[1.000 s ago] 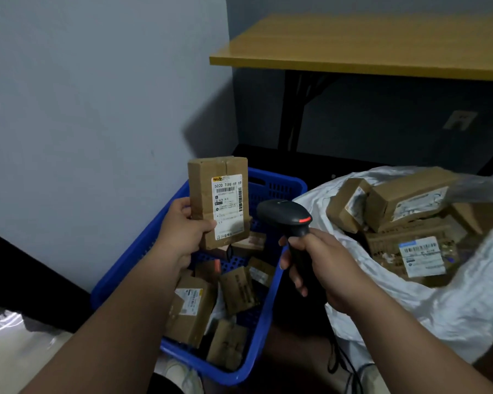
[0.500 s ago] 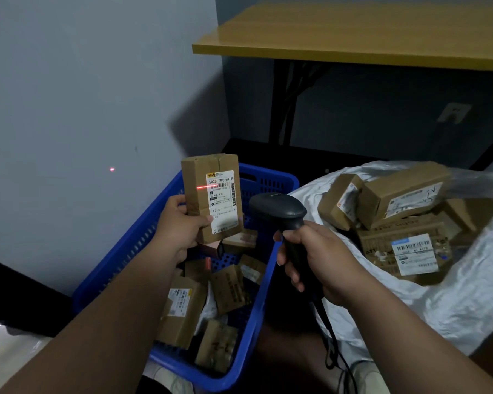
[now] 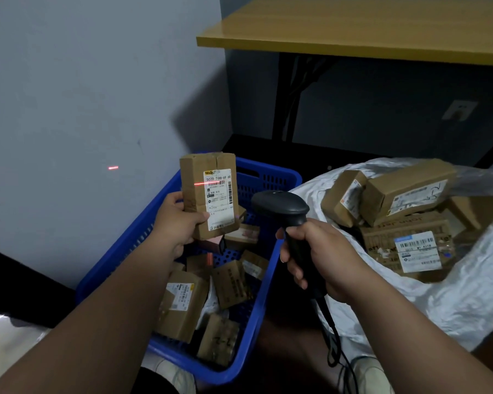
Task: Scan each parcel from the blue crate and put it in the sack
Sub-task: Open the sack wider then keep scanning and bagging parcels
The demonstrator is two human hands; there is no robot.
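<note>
Grey walls meet in a corner where a yellow-topped counter (image 3: 353, 27) stands over the floor. Below it sit the blue crate (image 3: 271, 177), with several parcels left in it, and the white sack (image 3: 453, 302) to its right, already holding several boxes. The left hand (image 3: 180, 223) grips a cardboard parcel (image 3: 195, 194) upright above the crate, label facing the person. The right hand (image 3: 322, 257) is wrapped round the handle of a black scanner (image 3: 279, 207) aimed at it. A second ago no beam showed; now a red line (image 3: 207, 183) crosses the top of the label, with a stray streak on the wall. So the scan looks under way, and this parcel probably goes into the sack next.
</note>
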